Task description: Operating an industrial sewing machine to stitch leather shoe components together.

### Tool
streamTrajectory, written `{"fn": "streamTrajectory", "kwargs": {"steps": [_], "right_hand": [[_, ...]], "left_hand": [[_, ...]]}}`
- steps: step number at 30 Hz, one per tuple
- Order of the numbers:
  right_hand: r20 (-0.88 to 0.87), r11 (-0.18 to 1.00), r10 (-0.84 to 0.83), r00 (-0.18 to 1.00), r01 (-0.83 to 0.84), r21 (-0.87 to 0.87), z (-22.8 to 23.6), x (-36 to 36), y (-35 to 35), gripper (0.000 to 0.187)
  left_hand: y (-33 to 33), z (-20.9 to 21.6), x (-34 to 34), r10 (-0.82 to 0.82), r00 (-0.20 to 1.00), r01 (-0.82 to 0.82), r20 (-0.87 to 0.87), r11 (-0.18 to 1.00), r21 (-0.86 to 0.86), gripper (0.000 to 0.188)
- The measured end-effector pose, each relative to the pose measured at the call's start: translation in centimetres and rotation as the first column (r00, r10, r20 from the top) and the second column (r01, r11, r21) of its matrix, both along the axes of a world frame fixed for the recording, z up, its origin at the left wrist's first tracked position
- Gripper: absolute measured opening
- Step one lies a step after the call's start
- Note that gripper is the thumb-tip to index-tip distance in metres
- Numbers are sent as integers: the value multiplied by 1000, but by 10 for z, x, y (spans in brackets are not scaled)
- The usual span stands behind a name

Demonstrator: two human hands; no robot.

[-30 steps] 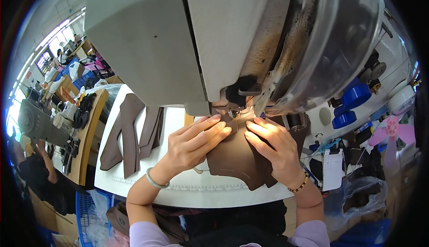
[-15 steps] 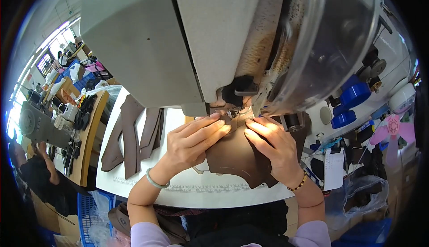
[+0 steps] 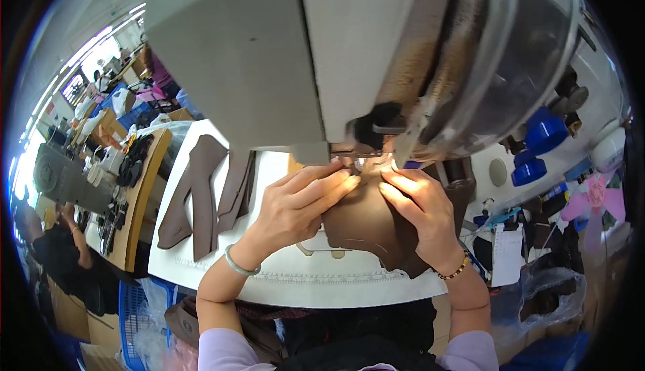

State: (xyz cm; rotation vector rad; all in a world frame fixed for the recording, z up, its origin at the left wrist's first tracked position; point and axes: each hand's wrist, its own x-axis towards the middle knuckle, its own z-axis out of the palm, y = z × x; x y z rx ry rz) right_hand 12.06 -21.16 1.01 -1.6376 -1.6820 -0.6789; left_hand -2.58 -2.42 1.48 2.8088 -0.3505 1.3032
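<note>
Brown leather-like sheet material (image 3: 359, 220) lies under the head of a sewing machine (image 3: 235, 55), its curved lower edge toward me. My left hand (image 3: 302, 200) rests on the sheet's left part, fingers stretched out and fingertips close to the lit needle area (image 3: 366, 163). Stretched fingers of my right hand (image 3: 426, 213) press on the right part, also near the needle. Both thumbs are mostly hidden. Beneath the sheet is the white machine table (image 3: 322, 290), with a ruler scale along its near side.
Several brown strips (image 3: 205, 203) lie on the table at the left. A blue basket (image 3: 138, 317) stands below. Beyond is a wooden bench (image 3: 144, 203) with a person (image 3: 60, 250) beside it. At the right are blue knobs (image 3: 544, 129), a pink fan (image 3: 594, 200) and a plastic bag (image 3: 551, 297).
The whole view has shifted, so the machine and table appear slightly farther right. Both hands stay on the brown sheet near the needle, with the right fingers a little differently placed.
</note>
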Motion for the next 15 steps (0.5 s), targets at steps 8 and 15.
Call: {"fn": "streamTrajectory", "kwargs": {"steps": [8, 15], "right_hand": [[-56, 955, 25, 998, -40, -295, 22, -9, -18, 60], [46, 988, 29, 999, -21, -152, 12, -32, -15, 51]], "left_hand": [[-3, 2, -1, -36, 999, 28, -41, 982, -188, 49], [1, 1, -1, -91, 995, 81, -49, 980, -184, 57]]}}
